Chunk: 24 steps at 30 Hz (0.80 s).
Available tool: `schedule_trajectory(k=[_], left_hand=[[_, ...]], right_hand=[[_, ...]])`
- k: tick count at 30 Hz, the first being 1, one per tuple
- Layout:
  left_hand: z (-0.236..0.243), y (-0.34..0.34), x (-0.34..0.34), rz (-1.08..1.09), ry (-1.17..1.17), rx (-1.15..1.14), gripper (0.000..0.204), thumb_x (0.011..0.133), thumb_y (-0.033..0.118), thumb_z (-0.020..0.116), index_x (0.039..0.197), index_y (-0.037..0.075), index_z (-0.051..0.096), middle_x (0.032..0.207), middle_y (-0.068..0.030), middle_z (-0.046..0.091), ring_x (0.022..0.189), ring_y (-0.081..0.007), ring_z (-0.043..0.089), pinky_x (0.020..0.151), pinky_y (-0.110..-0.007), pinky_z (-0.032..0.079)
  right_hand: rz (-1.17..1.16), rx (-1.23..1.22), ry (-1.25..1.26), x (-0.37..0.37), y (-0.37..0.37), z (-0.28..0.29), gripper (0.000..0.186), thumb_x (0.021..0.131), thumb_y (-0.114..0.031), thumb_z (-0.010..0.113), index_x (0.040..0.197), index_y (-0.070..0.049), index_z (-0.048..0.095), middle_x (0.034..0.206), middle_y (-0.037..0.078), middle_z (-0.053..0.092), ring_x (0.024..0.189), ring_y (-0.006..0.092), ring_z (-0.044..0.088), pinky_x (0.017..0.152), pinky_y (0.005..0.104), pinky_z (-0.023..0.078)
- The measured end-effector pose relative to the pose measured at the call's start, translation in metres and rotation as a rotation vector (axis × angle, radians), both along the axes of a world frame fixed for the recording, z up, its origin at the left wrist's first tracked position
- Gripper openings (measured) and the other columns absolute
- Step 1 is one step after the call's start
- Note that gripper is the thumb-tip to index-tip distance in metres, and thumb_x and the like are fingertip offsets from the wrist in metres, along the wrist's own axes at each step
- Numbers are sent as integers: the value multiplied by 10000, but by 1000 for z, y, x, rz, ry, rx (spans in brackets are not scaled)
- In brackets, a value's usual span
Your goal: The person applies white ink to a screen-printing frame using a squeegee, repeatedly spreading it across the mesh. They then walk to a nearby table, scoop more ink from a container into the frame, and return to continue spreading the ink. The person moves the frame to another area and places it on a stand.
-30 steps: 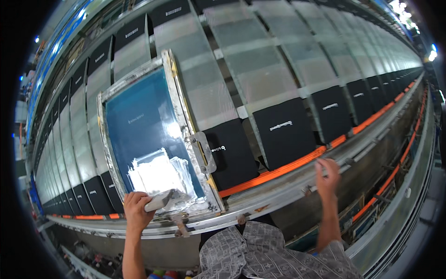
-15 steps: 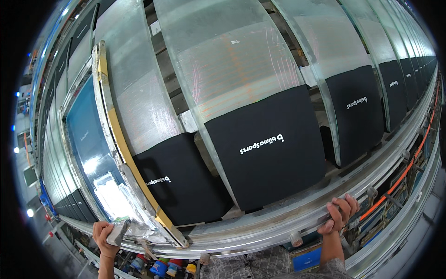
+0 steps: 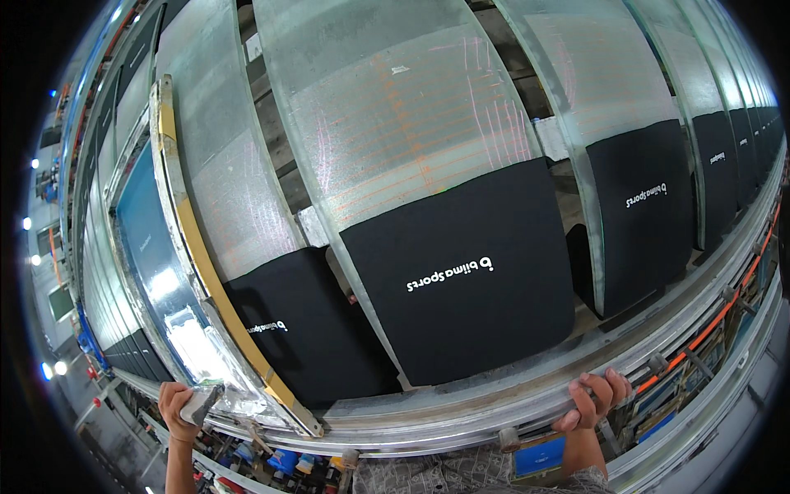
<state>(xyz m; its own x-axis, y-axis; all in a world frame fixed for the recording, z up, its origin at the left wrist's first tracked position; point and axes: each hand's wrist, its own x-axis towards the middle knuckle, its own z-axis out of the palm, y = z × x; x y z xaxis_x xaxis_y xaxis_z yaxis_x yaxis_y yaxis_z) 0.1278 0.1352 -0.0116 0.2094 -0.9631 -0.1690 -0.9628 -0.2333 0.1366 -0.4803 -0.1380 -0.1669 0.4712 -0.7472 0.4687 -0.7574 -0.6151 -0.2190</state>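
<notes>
My left hand (image 3: 176,412) at lower left is closed around a pale squeegee (image 3: 200,404), beside the bottom end of a screen-printing frame (image 3: 164,156) with a blue mesh (image 3: 144,222), a white patch low on it and a yellow strip along its right side. My right hand (image 3: 591,401) curls its fingers over the metal rail (image 3: 444,432) along the near edge. Black printed fabric pieces (image 3: 457,321) lie over the near ends of pale glass-like boards (image 3: 395,115) marked with pink and orange lines; the nearest piece stretches between my hands, just beyond the rail.
More boards with black fabric (image 3: 720,173) recede to the right and left. An orange strip (image 3: 708,329) runs outside the rail at the right. Blue containers (image 3: 282,461) and other small coloured items sit below the rail at the bottom.
My right hand has come down from a raised position onto the rail. The view has shifted, the screen frame now sitting farther left; my left hand still holds the squeegee.
</notes>
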Motion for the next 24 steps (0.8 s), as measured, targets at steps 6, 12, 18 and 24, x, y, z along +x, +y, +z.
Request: schedule_trajectory(k=[6, 12, 18, 24], left_hand=[[1, -2, -1, -2, -12, 17, 248, 692, 101, 789, 841, 55, 596, 800, -109, 577, 712, -301, 562, 627, -397, 432], [0, 4, 1, 4, -24, 14, 259, 691, 126, 800, 838, 52, 601, 802, -112, 577, 711, -301, 564, 623, -396, 432], [0, 2, 1, 5, -26, 15, 248, 700, 133, 796, 828, 54, 598, 794, -109, 582, 704, -295, 565, 623, -394, 433], [-1, 7, 3, -11, -30, 0, 255, 703, 134, 797, 835, 58, 592, 786, -106, 581, 701, -292, 564, 613, -389, 430]], right_hand=[[10, 12, 17, -1, -2, 2, 406, 982, -464, 248, 932, -247, 587, 931, -30, 587, 1202, 226, 470, 1036, 496, 311], [80, -43, 18, -4, -6, 1, 382, 981, -406, 268, 905, -165, 555, 865, 40, 606, 1065, 270, 542, 983, 510, 351], [52, -51, 31, -2, -4, 1, 383, 976, -406, 260, 904, -166, 550, 859, 37, 603, 1063, 271, 544, 998, 516, 349], [52, -29, 77, -1, -5, 6, 389, 982, -405, 242, 905, -173, 545, 857, 30, 597, 1089, 274, 542, 1021, 528, 344]])
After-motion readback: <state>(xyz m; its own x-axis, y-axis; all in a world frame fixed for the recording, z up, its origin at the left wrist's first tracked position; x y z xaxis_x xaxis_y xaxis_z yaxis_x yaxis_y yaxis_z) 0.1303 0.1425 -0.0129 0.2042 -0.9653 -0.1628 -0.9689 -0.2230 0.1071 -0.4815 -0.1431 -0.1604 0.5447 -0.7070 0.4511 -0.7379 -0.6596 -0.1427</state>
